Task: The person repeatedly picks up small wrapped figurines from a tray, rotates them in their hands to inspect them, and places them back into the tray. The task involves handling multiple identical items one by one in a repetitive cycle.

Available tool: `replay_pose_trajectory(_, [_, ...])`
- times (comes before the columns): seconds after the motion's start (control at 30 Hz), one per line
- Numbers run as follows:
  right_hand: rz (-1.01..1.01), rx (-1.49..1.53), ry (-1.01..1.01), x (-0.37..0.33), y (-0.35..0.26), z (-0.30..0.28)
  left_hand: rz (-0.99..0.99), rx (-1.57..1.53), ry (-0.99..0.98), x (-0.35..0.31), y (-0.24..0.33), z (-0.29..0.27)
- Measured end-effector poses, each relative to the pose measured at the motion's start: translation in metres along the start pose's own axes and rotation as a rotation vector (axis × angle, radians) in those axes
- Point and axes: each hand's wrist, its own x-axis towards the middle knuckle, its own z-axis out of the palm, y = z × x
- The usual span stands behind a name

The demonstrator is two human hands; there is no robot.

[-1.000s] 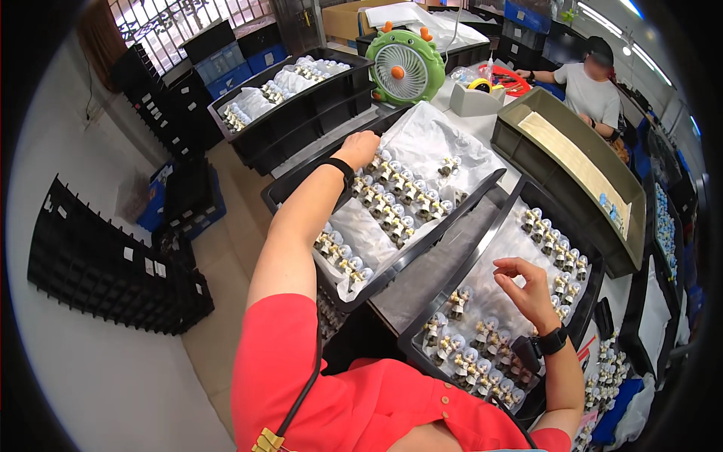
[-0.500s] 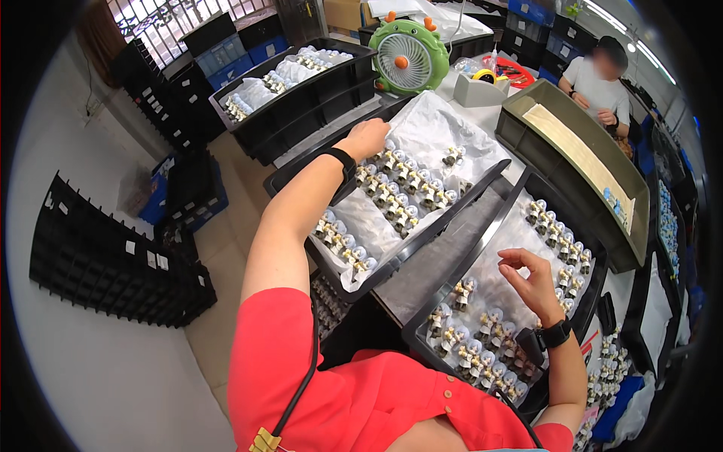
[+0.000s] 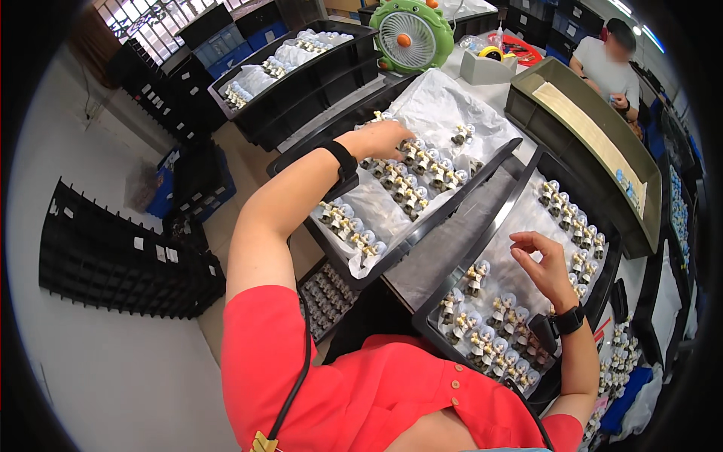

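Observation:
My left hand [image 3: 380, 141] reaches into the tray [image 3: 410, 239] in the middle, which is lined with white plastic sheeting. Its fingers are bent together around the head of a small figurine [image 3: 410, 148] in the row there; the fingertips are partly hidden. The figurines have clear, bluish domed heads, pale bodies and dark bases, and stand in rows. My right hand [image 3: 547, 265] hovers above the tray [image 3: 482, 252] on the right, thumb and curled fingers apart, with nothing seen between them. Below and beside it stand more figurines [image 3: 493, 348]. One figurine [image 3: 462, 135] stands alone on the sheeting.
A stacked black tray [image 3: 312, 102] with more figurines stands far left, beside a green fan [image 3: 410, 38]. An olive bin [image 3: 595, 128] lies at the right, near a co-worker [image 3: 610, 68]. Black racks [image 3: 128, 252] lean by the left wall.
My left hand has moved right along the figurine row, uncovering figurines behind it. My right hand stays over its tray in a similar pose. The whole view has shifted slightly.

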Motion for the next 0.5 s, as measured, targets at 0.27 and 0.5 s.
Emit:
replay_pose_trajectory(0.27, [0.006,-0.003,0.003,0.0,0.001,0.0,-0.04,-0.027,0.097,-0.004,-0.006,0.004])
replay_pose_trajectory(0.5, [0.004,0.004,0.005,0.0,-0.001,0.0,-0.025,0.035,0.161,-0.003,-0.022,0.013])
